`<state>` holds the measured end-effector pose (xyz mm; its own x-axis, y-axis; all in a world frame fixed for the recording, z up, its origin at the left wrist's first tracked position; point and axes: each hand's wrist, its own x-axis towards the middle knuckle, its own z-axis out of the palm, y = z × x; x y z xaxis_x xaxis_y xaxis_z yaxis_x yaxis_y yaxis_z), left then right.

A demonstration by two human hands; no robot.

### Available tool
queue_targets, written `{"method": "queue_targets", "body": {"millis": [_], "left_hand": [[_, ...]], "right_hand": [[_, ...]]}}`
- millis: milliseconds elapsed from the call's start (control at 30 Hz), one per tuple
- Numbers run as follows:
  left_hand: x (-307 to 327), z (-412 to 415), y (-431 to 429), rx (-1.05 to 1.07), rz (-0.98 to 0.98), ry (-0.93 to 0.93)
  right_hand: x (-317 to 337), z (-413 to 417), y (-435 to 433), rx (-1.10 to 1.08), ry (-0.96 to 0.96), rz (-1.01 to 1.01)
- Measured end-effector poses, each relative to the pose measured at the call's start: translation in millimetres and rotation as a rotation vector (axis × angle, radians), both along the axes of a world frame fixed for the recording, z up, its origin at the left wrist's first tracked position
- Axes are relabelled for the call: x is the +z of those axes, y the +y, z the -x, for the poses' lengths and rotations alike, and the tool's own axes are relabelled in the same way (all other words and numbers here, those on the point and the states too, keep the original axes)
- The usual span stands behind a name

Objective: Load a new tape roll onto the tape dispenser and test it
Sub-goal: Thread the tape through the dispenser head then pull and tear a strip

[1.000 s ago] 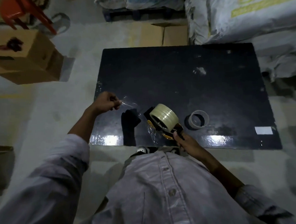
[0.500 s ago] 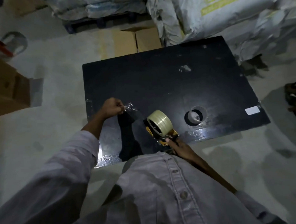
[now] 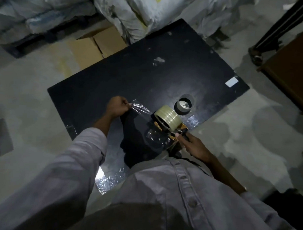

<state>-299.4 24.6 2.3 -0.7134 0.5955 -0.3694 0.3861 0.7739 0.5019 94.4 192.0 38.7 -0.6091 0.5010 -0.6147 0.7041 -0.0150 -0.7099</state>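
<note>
A pale yellow tape roll sits on the black and orange tape dispenser, held above the near edge of the black table. My right hand grips the dispenser's handle. My left hand is left of the roll and pinches the end of a clear tape strip, which stretches from the roll to my fingers. An empty grey tape core stands on the table just behind the roll.
A white label lies at the table's right corner. Flattened cardboard and large white sacks lie on the floor beyond the table. A brown wooden piece of furniture stands at the right.
The camera view has swung, so the table appears rotated. Both hands keep their hold; the pulled tape strip between my left hand and the roll looks slightly longer.
</note>
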Motion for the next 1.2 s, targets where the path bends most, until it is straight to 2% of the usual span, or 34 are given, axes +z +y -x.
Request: {"method": "queue_targets", "body": {"millis": [200, 333, 500, 633, 700, 800, 900, 1000, 1200], "left_hand": [[-15.6, -11.2, 22.9, 0.030, 0.071, 0.022], [-21.9, -32.3, 33.4, 0.032, 0.204, 0.088], [-24.8, -36.3, 34.7, 0.187, 0.316, 0.099], [-35.6, -44.1, 28.6, 0.247, 0.288, 0.148], [-46.9, -64.3, 27.3, 0.270, 0.211, 0.278], [-64.0, -99.6, 15.1, 0.095, 0.111, 0.427], [-76.3, -127.1, 2.4, -0.248, -0.054, 0.346], [-83.5, -136.8, -1.8, -0.471, 0.061, 0.312], [-91.7, -108.1, 6.8, -0.513, 0.217, 0.348]], "right_hand": [[-5.2, -0.4, 10.0, 0.056, -0.073, -0.067], [-6.1, 0.4, 13.8, 0.119, -0.122, -0.077], [-6.6, 1.9, 16.4, 0.163, -0.118, -0.099], [-10.0, 0.6, 17.8, 0.176, -0.095, -0.088], [-9.7, 0.3, 17.8, 0.190, -0.085, -0.094], [-8.5, 0.3, 18.0, 0.209, -0.066, -0.108], [-9.0, 0.5, 19.9, 0.214, -0.068, -0.088], [-8.9, 1.7, 21.8, 0.226, -0.062, -0.083], [-16.0, 0.6, 25.8, 0.200, -0.067, -0.060]]}}
